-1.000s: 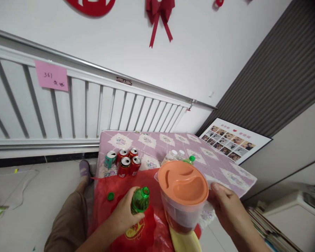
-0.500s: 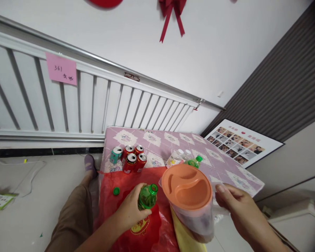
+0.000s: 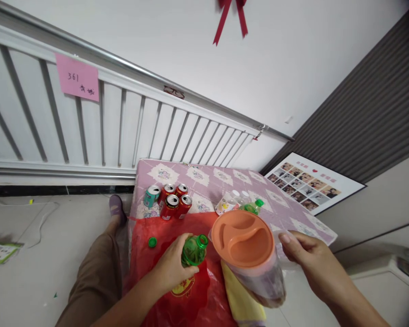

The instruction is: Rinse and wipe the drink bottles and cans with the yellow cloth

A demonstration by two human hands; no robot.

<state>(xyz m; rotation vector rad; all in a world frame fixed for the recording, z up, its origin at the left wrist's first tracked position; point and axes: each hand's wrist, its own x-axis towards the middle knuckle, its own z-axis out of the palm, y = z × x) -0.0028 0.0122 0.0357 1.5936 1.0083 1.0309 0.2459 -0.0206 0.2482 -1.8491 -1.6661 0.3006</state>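
Note:
My left hand [image 3: 174,268] is wrapped round a green bottle [image 3: 194,250], whose uncapped mouth leans toward the pitcher. My right hand [image 3: 308,254] grips the handle of a clear pitcher [image 3: 264,281] with an orange lid [image 3: 243,238]; some dark liquid shows low inside it. The pitcher is held tilted, its spout side near the bottle mouth but apart from it. On the red plastic sheet [image 3: 143,268] lies a green cap [image 3: 152,242]. A yellow cloth [image 3: 240,299] is below the pitcher.
Several red cans [image 3: 170,206] and a teal can [image 3: 152,196] stand at the table's left. Beyond the pitcher are clear bottles [image 3: 229,202] and a green bottle [image 3: 254,206] on the patterned tablecloth [image 3: 221,175]. A white radiator [image 3: 150,127] runs behind; a photo board [image 3: 313,184] leans at right.
The pitcher's base has swung slightly up and to the right in my right hand. My left hand and the green bottle have shifted a little right. The view has tipped slightly downward.

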